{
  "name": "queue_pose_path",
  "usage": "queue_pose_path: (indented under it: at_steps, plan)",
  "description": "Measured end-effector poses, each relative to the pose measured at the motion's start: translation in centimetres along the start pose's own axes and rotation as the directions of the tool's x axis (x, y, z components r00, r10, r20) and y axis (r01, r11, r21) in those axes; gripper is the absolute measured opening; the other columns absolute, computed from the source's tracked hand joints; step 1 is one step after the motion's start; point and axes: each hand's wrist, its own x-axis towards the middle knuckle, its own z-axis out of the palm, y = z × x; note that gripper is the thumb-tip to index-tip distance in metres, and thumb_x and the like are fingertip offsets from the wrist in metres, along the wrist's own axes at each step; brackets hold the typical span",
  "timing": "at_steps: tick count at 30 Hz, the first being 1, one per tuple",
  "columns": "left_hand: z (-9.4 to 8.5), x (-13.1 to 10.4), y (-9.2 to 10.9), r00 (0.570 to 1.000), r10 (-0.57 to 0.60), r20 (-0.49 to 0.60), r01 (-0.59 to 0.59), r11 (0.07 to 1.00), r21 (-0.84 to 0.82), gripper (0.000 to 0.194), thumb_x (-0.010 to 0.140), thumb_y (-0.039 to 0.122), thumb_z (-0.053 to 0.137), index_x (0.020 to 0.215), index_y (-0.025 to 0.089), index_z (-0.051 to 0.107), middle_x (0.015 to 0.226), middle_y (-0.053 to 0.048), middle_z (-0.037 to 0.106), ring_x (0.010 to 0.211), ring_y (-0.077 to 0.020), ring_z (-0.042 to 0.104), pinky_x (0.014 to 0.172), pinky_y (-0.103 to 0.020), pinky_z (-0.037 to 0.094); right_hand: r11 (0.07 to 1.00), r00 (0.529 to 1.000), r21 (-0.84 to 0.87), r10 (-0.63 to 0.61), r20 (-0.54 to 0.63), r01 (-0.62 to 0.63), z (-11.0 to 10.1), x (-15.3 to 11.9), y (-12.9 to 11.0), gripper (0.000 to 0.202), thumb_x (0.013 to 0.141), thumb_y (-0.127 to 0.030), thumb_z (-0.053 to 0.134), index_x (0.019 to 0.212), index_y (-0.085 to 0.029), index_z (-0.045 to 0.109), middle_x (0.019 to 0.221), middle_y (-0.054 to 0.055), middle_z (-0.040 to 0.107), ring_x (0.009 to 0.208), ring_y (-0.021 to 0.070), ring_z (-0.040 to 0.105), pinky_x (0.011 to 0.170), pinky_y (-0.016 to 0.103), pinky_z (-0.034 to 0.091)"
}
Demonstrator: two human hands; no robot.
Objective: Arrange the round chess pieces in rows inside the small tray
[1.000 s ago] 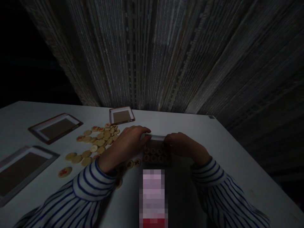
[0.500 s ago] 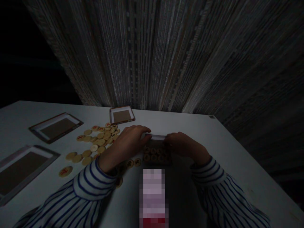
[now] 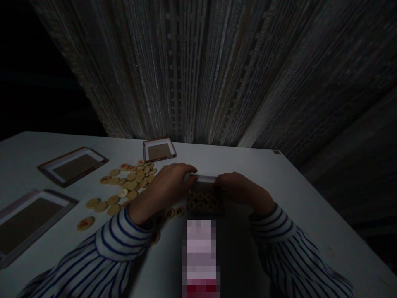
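A small open box (image 3: 207,179) with a pale inner far wall sits in front of me. Several Chinese chess pieces (image 3: 201,205) lie in rows at its near end. My left hand (image 3: 175,180) has its thumb and fingers closed on the box's far left corner. Across from it, my right hand (image 3: 238,188) grips the far right corner with bent fingers. Dim light and the hands hide part of the box's inside. Beside my left wrist, two loose pieces with dark marks (image 3: 174,212) rest on the table.
Many loose chess pieces (image 3: 131,177) are spread left of my left hand. Shallow open boxes or lids stand at the far middle (image 3: 159,159), the left (image 3: 58,183) and the near left (image 3: 66,207). A string curtain (image 3: 192,82) hangs behind the white table (image 3: 257,159).
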Motion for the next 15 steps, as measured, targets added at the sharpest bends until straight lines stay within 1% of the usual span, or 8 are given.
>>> queue_pose_path:
  at_steps: [5,8,13,15]
  plan:
    - [0.11,0.13,-0.2,1.0,0.013,0.001,-0.013,1.0,0.005,0.033,0.088,0.034,0.044,0.11,0.018,0.063,0.107,-0.007,0.068,0.101,-0.0231,0.061,0.087,-0.034,0.045,1.0,1.0,-0.026,-0.001,-0.008,0.001,0.16,0.06,0.0,0.023,0.083,-0.013,0.046,0.093,-0.016,0.067,0.091,0.01,0.07,0.078,0.0193,0.065,0.063,0.029,0.045]
    - [0.07,0.18,-0.18,1.0,0.015,0.004,-0.015,1.0,0.0,0.032,0.088,0.034,0.044,0.109,0.018,0.063,0.107,-0.007,0.068,0.101,-0.0235,0.061,0.086,-0.035,0.045,1.0,1.0,-0.027,-0.003,-0.009,0.003,0.11,0.04,-0.07,0.024,0.084,-0.013,0.045,0.094,-0.015,0.067,0.093,0.01,0.07,0.079,0.0199,0.065,0.065,0.03,0.045]
    - [0.12,0.14,-0.25,1.0,0.024,0.004,-0.024,1.0,0.0,0.032,0.088,0.034,0.044,0.109,0.018,0.063,0.107,-0.007,0.068,0.101,-0.024,0.061,0.086,-0.035,0.045,0.999,1.0,-0.032,0.018,0.009,-0.017,-0.19,0.05,-0.22,0.024,0.084,-0.013,0.045,0.094,-0.015,0.067,0.094,0.01,0.07,0.081,0.0193,0.065,0.066,0.029,0.045]
    - [0.2,0.14,-0.35,1.0,0.028,0.0,-0.028,1.0,0.0,0.033,0.088,0.035,0.044,0.11,0.018,0.063,0.108,-0.007,0.068,0.102,-0.0234,0.061,0.087,-0.034,0.045,0.999,1.0,-0.033,0.009,0.023,-0.008,-0.21,0.12,-0.2,0.025,0.084,-0.013,0.045,0.094,-0.015,0.068,0.094,0.01,0.07,0.081,0.0197,0.065,0.066,0.028,0.045]
